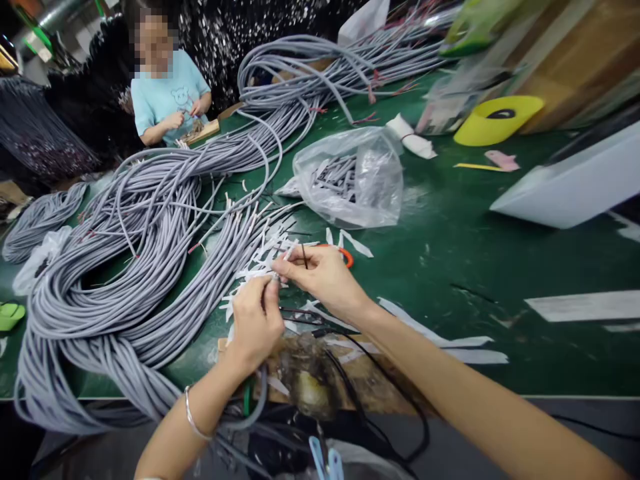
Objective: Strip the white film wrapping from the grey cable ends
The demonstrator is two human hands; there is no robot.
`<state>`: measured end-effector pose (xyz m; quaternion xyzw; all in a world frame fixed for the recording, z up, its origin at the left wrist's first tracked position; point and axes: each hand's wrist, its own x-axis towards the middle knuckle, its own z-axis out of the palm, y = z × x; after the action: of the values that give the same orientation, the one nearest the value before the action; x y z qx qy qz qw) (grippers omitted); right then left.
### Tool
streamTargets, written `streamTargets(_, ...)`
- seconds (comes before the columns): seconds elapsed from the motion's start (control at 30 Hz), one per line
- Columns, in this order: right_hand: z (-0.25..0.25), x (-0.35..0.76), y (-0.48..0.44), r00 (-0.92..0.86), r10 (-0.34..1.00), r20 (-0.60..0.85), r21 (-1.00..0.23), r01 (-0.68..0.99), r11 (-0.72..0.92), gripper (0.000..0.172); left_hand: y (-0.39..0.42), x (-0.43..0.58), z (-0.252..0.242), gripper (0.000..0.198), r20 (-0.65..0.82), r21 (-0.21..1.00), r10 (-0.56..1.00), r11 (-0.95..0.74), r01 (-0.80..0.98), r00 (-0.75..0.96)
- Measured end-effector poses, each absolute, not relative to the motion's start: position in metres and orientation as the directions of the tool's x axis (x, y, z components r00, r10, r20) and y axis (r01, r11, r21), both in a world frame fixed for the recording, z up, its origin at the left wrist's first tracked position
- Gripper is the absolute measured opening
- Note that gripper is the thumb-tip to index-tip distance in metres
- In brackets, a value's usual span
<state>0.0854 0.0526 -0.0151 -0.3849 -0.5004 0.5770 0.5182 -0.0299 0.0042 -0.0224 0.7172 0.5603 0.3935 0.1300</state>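
My left hand point(257, 313) is closed around the end of a grey cable point(261, 393), which runs down from it over the table's front edge. My right hand point(325, 273) pinches a thin white strip point(290, 251) close to the left fingertips, and a thin dark piece sticks up between its fingers. White strips point(260, 257) lie in a heap just behind both hands. An orange handle point(346, 257) shows behind the right hand. Below the hands sits a wooden board point(380, 383) with a stained lump point(313, 387) on it.
Large bundles of grey cable point(165, 253) cover the left of the green table point(450, 247). A clear bag point(350, 177) of small grey pieces stands behind. A yellow visor-like object point(497, 120) and boxes are at back right. Another person point(173, 100) sits across, hands on small work.
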Motion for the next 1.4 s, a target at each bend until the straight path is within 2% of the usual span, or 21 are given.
streamTargets(0.1, -0.017, 0.083, 0.049, -0.201, 0.975, 0.093, -0.987, -0.150, 0.063, 0.041, -0.002, -0.027, -0.025, 0.024, 0.349, 0.751, 0.936, -0.257, 0.608, -0.035)
streamTargets(0.2, -0.018, 0.084, 0.048, -0.114, 0.985, 0.129, -0.987, -0.110, 0.117, 0.044, -0.005, -0.023, -0.025, 0.026, 0.286, 0.820, 0.956, -0.207, 0.534, -0.068)
streamTargets(0.33, -0.017, 0.090, 0.050, 0.000, 0.987, 0.160, -0.986, -0.047, 0.159, 0.043, -0.005, -0.023, -0.025, 0.030, 0.287, 0.837, 0.956, -0.221, 0.501, -0.057)
streamTargets(0.43, -0.015, 0.094, 0.048, 0.015, 0.974, 0.225, -0.960, 0.174, 0.219, 0.033, -0.005, -0.029, -0.024, 0.031, 0.294, 0.830, 0.947, -0.185, 0.527, -0.131)
streamTargets(0.53, -0.016, 0.093, 0.041, -0.122, 0.926, 0.356, -0.822, 0.431, 0.373, 0.029, -0.005, -0.036, -0.024, 0.031, 0.292, 0.829, 0.929, -0.128, 0.544, -0.226)
streamTargets(0.6, -0.018, 0.089, 0.035, -0.245, 0.883, 0.401, -0.720, 0.511, 0.469, 0.032, -0.005, -0.039, -0.024, 0.031, 0.305, 0.829, 0.919, -0.127, 0.545, -0.250)
streamTargets(0.7, -0.022, 0.084, 0.030, -0.338, 0.859, 0.385, -0.642, 0.571, 0.512, 0.034, -0.006, -0.039, -0.025, 0.031, 0.335, 0.819, 0.912, -0.157, 0.551, -0.237)
streamTargets(0.9, -0.023, 0.083, 0.030, -0.335, 0.856, 0.395, -0.616, 0.594, 0.517, 0.034, -0.007, -0.037, -0.026, 0.031, 0.370, 0.786, 0.904, -0.183, 0.590, -0.213)
streamTargets(1.23, -0.025, 0.082, 0.032, -0.320, 0.829, 0.459, -0.659, 0.504, 0.558, 0.036, -0.007, -0.038, -0.027, 0.028, 0.421, 0.752, 0.891, -0.239, 0.615, -0.168)
streamTargets(1.33, -0.028, 0.082, 0.032, -0.300, 0.797, 0.525, -0.641, 0.476, 0.602, 0.034, -0.006, -0.039, -0.027, 0.028, 0.410, 0.766, 0.896, -0.238, 0.597, -0.169)
streamTargets(1.4, -0.030, 0.081, 0.032, -0.277, 0.746, 0.606, -0.585, 0.480, 0.654, 0.031, -0.005, -0.039, -0.025, 0.028, 0.367, 0.812, 0.913, -0.224, 0.539, -0.175)
